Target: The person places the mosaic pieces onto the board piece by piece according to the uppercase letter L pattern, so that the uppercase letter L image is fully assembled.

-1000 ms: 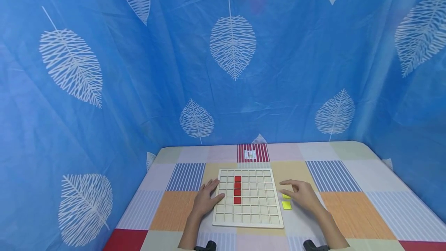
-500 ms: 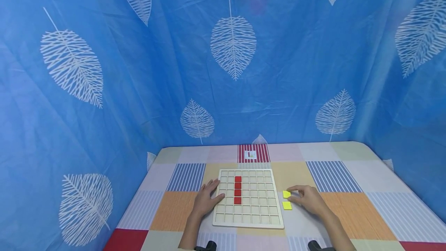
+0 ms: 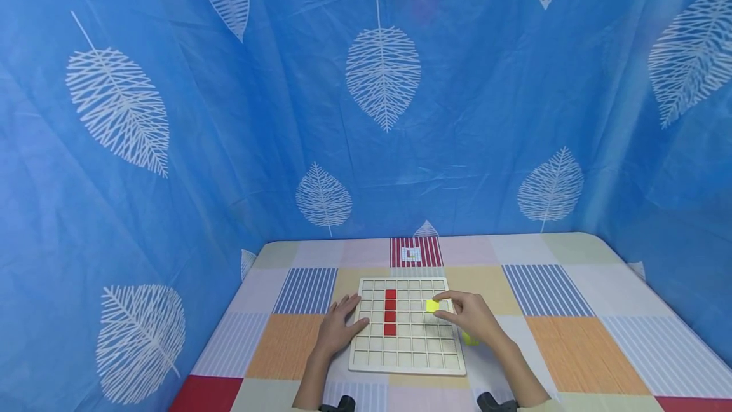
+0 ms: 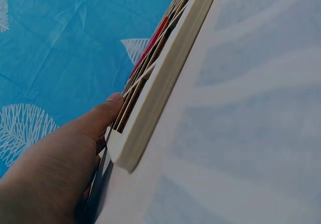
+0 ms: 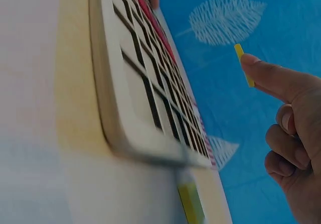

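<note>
A pale wooden grid board [image 3: 410, 361] lies on the cloth, with a column of several red square tiles [image 3: 390, 316] in its cells. My right hand [image 3: 476, 318] pinches a yellow square tile [image 3: 432, 306] between thumb and index finger, above the board's right side; in the right wrist view the tile [image 5: 237, 49] is held clear of the grid, the other fingers curled. Another yellow tile [image 3: 471, 339] lies right of the board, partly covered by the right hand. My left hand [image 3: 336, 328] rests on the board's left edge, its thumb on the rim [image 4: 131, 156] in the left wrist view.
A small card [image 3: 411, 254] with a printed grid pattern lies beyond the board on a red striped patch. The patchwork cloth [image 3: 286, 348] covers the table. Blue curtains [image 3: 457, 145] with white leaf prints enclose the back and sides.
My right hand has taken hold of the farther yellow tile, lifted it and moved it left over the board. The left hand has stayed in place.
</note>
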A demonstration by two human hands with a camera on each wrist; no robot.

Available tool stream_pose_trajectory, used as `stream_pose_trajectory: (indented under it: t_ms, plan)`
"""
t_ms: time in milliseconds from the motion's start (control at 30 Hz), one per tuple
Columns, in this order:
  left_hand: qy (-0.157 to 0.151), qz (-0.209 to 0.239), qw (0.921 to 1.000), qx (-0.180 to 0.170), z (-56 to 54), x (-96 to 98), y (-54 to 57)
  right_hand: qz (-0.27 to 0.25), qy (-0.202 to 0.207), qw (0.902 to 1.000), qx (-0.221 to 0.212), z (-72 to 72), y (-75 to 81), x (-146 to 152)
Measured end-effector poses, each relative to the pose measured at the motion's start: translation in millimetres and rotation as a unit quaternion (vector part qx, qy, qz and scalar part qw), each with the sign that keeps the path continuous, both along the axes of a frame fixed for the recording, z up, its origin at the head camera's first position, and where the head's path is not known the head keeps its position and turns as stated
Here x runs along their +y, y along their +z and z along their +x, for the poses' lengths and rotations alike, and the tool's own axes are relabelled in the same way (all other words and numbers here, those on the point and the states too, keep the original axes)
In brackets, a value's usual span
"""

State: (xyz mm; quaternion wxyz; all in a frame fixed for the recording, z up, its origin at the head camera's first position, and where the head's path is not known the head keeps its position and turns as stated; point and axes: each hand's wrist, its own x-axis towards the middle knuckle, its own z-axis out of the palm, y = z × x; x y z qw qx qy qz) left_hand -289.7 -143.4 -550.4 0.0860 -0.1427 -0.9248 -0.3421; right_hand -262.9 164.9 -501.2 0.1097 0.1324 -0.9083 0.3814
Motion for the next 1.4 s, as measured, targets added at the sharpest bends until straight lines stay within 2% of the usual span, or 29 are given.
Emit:
stream_pose_trajectory:
  t_ms: [133, 367, 567, 933, 1133, 1400]
  plan:
    - [-0.001, 0.003, 1.0, -0.003, 0.0, 0.0, -1.0, 0.0, 0.014, 0.9999, -0.007, 1.0, -2.4, -22]
    - [0.001, 0.004, 1.0, -0.004, -0.9, 1.8, -3.0, 0.044, 0.046, 0.998, 0.006, 2.7, -17.6, -47]
    - [0.001, 0.0, 1.0, -0.002, -0.2, 2.1, -2.2, 0.059, 0.065, 0.9961, -0.01, 2.0, -28.5, -52]
    - [0.001, 0.004, 1.0, -0.007, 0.5, 1.8, -0.8, 0.059, 0.074, 0.9954, -0.017, -0.3, -30.9, -53]
    - [0.007, 0.004, 0.9999, -0.006, 0.2, 0.3, -0.3, 0.023, 0.08, 0.9962, -0.025, 3.6, -22.9, -41]
    - [0.007, -0.001, 1.0, 0.002, 0.1, 0.3, 0.4, -0.014, 0.053, 0.9984, -0.012, 17.6, -15.5, 14]
